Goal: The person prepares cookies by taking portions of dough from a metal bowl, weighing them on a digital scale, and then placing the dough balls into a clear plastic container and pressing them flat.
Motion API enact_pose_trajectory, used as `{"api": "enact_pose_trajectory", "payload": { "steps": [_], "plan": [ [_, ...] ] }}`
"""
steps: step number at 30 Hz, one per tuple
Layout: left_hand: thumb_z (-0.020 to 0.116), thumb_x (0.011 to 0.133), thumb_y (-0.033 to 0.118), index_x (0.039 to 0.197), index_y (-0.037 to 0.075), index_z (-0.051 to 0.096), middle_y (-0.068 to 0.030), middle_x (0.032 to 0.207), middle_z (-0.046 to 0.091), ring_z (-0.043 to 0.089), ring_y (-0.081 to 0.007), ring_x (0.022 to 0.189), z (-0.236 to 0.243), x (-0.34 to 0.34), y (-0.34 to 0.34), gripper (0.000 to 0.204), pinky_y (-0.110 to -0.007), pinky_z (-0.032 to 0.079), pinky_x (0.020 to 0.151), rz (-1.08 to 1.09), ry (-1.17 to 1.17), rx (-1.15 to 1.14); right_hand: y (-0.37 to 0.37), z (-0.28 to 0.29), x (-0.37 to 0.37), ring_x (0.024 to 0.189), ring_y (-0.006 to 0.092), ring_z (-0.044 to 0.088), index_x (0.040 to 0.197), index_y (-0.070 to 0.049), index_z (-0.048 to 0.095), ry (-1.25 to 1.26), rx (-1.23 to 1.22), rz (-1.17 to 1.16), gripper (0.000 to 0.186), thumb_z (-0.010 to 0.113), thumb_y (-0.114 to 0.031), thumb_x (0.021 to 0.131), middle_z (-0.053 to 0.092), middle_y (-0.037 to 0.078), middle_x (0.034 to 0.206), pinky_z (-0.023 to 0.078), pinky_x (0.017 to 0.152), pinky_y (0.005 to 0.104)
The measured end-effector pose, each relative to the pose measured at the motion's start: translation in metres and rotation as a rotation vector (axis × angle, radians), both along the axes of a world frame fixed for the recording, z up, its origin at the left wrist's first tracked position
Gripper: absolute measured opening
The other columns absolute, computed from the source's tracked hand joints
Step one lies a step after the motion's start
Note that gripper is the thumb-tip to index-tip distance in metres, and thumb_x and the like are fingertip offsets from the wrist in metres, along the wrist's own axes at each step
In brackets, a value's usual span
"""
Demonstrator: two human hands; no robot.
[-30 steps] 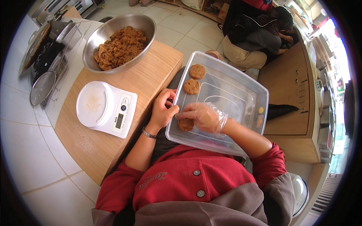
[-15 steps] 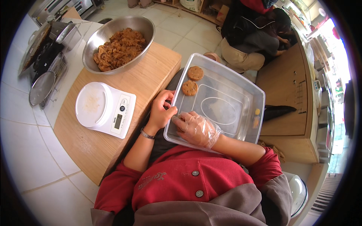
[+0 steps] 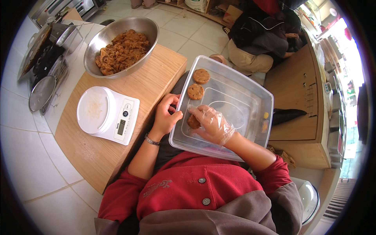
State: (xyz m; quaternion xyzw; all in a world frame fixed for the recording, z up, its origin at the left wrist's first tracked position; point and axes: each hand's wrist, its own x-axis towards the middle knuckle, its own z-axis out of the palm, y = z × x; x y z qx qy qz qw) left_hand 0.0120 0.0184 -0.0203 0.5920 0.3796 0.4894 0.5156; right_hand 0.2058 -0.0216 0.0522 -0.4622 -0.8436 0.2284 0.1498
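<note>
My left hand point(image 3: 165, 119) grips the left rim of a clear plastic container point(image 3: 243, 113) resting over my lap. My right hand point(image 3: 211, 125), in a clear plastic glove, is inside it with fingers curled on a dough disc point(image 3: 192, 122), partly hidden by them. Two flat, round dough discs point(image 3: 201, 76) point(image 3: 195, 91) lie above it along the container's left side. To my left, a wooden board point(image 3: 82, 160) holds a steel bowl point(image 3: 92, 55) of lumpy brown dough point(image 3: 123, 51) and a white digital scale point(image 3: 105, 113).
Pans, trays and a strainer point(image 3: 41, 92) sit at the far left on white tiles. A person point(image 3: 258, 47) crouches at the upper right beside a wooden cabinet point(image 3: 297, 105). Shelving point(image 3: 211, 9) with a sack and cardboard box runs along the back.
My right hand shifted down, covering the lower disc, then moved back up, so the disc shows again under my fingers. The container moved slightly left. My left hand stays on its rim.
</note>
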Motion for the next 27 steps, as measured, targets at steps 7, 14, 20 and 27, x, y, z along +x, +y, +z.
{"api": "enact_pose_trajectory", "payload": {
  "steps": [7,14,20,27],
  "plan": [
    [0.06,0.065,0.002,0.086,0.003,0.051,-0.0059,0.106,0.056,0.05,-0.0095,0.081,0.005,0.001,0.0,0.022,-0.023,0.043,0.064,-0.007,0.019,-0.014,0.015,-0.011,0.0,0.102,0.0349,0.058,0.121,-0.001,0.051,0.223,0.257,0.05,0.057,0.072,-0.003,0.068,0.058,0.017,0.113,0.05,0.084,0.0412],
    [0.059,0.066,0.003,0.086,0.003,0.051,-0.0063,0.107,0.057,0.051,-0.0096,0.082,0.002,-0.002,0.0,0.021,-0.023,0.044,0.064,-0.01,0.003,-0.024,-0.008,-0.016,-0.001,0.128,0.0309,0.043,0.132,0.003,0.043,-0.081,0.391,0.204,0.065,0.067,-0.029,0.08,0.044,0.019,0.138,0.035,0.105,0.0451],
    [0.058,0.067,0.001,0.086,0.003,0.052,-0.0061,0.105,0.056,0.051,-0.0091,0.081,0.004,0.003,0.0,0.021,-0.022,0.044,0.063,-0.027,-0.018,-0.036,-0.007,-0.035,0.004,0.135,0.0282,0.034,0.135,0.002,0.04,-0.159,0.335,0.228,0.066,0.061,-0.035,0.085,0.037,0.016,0.144,0.025,0.111,0.0468],
    [0.059,0.065,0.0,0.086,0.003,0.051,-0.0064,0.107,0.057,0.051,-0.0095,0.081,-0.001,0.0,0.001,0.023,-0.022,0.044,0.064,-0.029,-0.056,-0.081,-0.006,-0.018,0.001,0.123,0.0301,0.049,0.133,0.0,0.044,-0.023,0.386,0.191,0.055,0.06,-0.022,0.085,0.049,0.019,0.133,0.033,0.106,0.0449]
  ]
}}
